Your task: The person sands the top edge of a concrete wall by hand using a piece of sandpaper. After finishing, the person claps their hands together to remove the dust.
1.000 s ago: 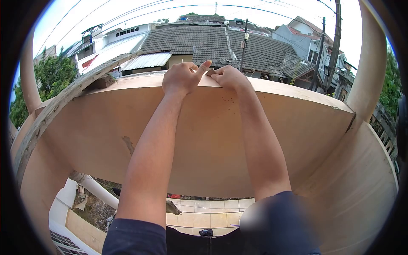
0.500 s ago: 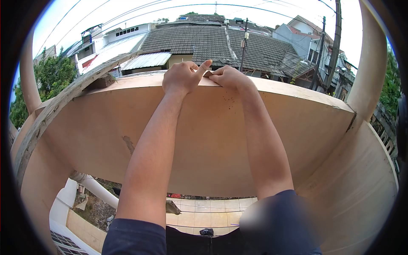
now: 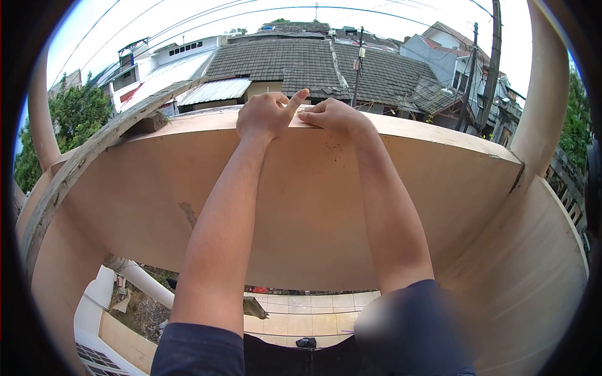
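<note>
On the top edge of the peach-coloured wall (image 3: 301,207), my left hand (image 3: 266,116) rests with its fingers curled down and its thumb raised toward the right. The back of the hand hides what those fingers hold, if anything. Just to its right, my right hand (image 3: 333,116) is closed, with thumb and fingers pinched low against the ledge close to the left thumb. What sits in this pinch is hidden. Small dark specks (image 3: 335,148) mark the wall face below my right hand.
A long weathered plank (image 3: 94,144) leans across the wall at the left, by a dark block (image 3: 148,123). Round pillars stand at both sides. Below are a tiled floor (image 3: 301,323) and a white pipe (image 3: 147,283). Beyond lie tiled roofs (image 3: 269,59), poles and wires.
My right fingers have moved slightly left and lower onto the ledge. The small brown piece seen at their tips earlier no longer shows. My left hand keeps its pose.
</note>
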The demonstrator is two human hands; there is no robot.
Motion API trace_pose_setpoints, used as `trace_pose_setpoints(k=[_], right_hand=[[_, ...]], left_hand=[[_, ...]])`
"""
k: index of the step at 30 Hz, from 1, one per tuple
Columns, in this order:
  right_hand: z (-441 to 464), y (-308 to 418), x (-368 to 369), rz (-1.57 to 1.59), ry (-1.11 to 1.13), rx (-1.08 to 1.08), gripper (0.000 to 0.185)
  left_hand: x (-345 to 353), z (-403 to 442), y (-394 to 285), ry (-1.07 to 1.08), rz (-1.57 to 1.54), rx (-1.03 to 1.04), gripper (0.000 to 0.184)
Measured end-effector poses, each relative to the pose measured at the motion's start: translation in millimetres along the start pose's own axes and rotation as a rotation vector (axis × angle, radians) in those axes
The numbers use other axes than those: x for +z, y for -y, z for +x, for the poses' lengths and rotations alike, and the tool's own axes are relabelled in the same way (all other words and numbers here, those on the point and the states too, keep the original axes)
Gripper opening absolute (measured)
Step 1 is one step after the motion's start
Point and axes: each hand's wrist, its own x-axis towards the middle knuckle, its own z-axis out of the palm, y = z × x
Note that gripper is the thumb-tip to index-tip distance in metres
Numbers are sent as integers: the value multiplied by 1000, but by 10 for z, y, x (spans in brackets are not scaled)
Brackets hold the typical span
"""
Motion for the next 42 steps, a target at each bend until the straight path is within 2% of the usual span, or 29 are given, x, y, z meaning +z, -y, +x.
trace_pose_setpoints(k=[2, 5, 7, 11, 13, 17, 25, 35, 37, 42], right_hand=[[-1, 0, -34, 33, 15, -49, 47], [64, -15, -32, 139, 60, -22, 49], [61, -14, -21, 192, 3, 39, 46], [157, -56, 51, 102, -25, 91, 44], [188, -92, 98, 75, -71, -3, 41], [188, -69, 46, 0, -5, -3, 40], [100, -32, -8, 84, 89, -64, 45], [121, -67, 23, 115, 58, -161, 46], [156, -45, 34, 43, 0, 3, 48], [142, -40, 49, -16, -47, -7, 51]], left_hand=[[-16, -7, -9, 29, -17, -9, 95], [-14, -8, -4, 8, 3, -9, 94], [-17, -9, 5, 5, 2, -10, 94], [11, 2, 10, -4, 10, -8, 95], [5, -4, 12, 1, 9, -8, 95], [12, -1, 9, -9, 10, 0, 94], [-38, -26, -13, 23, -15, 2, 93], [-12, -5, 2, 12, -2, 2, 91], [-5, -1, -3, 4, -1, 3, 91], [11, -11, 3, -15, 4, 0, 91]])
